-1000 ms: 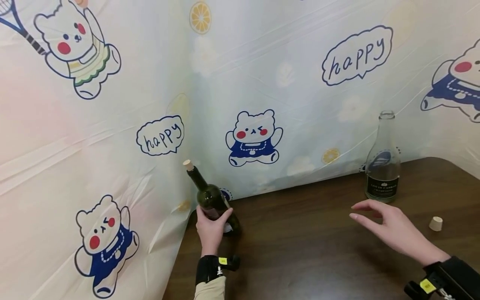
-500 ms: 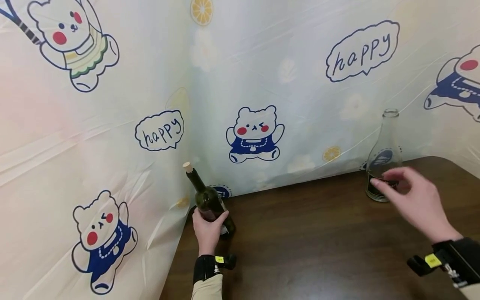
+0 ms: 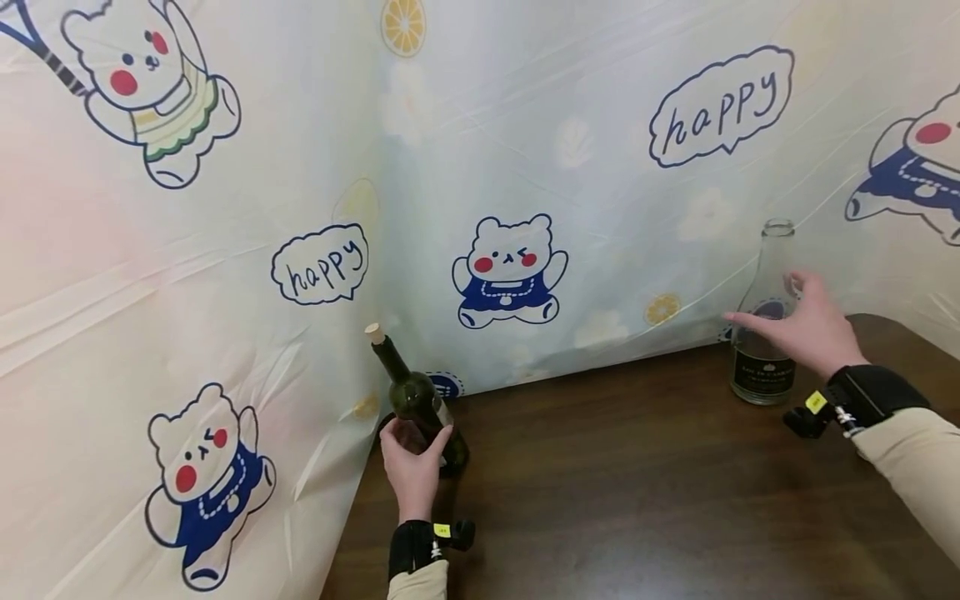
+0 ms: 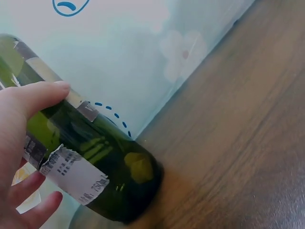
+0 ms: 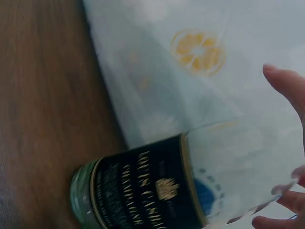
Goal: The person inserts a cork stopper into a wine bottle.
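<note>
My left hand (image 3: 412, 475) holds a dark green wine bottle (image 3: 411, 392) around its lower body at the table's left. A cork (image 3: 374, 334) sits in its mouth. In the left wrist view, the thumb (image 4: 45, 95) lies across the glass and a torn white label (image 4: 76, 174) shows. A clear glass champagne bottle (image 3: 763, 379), with no stopper in its mouth, stands upright at the back right. My right hand (image 3: 816, 329) is beside its shoulder, thumb and fingers spread wide. The right wrist view shows the bottle's black label (image 5: 147, 188) and the hand's thumb (image 5: 286, 86) apart from the glass.
The brown wooden table (image 3: 600, 475) meets a printed cloth backdrop (image 3: 600, 167) along its back and left edges. My right sleeve (image 3: 911, 467) crosses the table's right side and nearly hides a second, loose cork.
My right hand has risen and reached forward to the clear bottle's shoulder, its arm now covering the loose cork. The left hand and green bottle stay almost in place.
</note>
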Demonstrator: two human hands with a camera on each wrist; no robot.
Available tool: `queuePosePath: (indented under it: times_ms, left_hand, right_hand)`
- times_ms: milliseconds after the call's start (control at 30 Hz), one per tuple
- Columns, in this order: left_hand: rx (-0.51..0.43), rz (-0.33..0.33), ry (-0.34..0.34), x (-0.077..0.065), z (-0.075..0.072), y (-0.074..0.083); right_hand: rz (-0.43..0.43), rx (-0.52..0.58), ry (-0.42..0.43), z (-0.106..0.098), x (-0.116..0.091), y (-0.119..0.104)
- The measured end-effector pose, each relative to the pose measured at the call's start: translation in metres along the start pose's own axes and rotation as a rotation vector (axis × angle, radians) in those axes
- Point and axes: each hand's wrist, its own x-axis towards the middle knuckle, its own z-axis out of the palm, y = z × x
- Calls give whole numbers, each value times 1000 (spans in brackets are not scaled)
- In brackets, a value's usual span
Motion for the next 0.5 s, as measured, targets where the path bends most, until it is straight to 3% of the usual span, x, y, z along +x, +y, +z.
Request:
queuePosePath:
  times_ms: [133,267,500]
  left_hand:
    - [61,11,4,-2,0,-5]
    - [58,18,10,-4,2,-6]
    - [74,53,83,-5,7,13]
  right_hand:
    - [-22,-28,-4,6,3,9]
    - [-29,-56,0,8,4,12]
    - [-26,-56,-20,9,5,13]
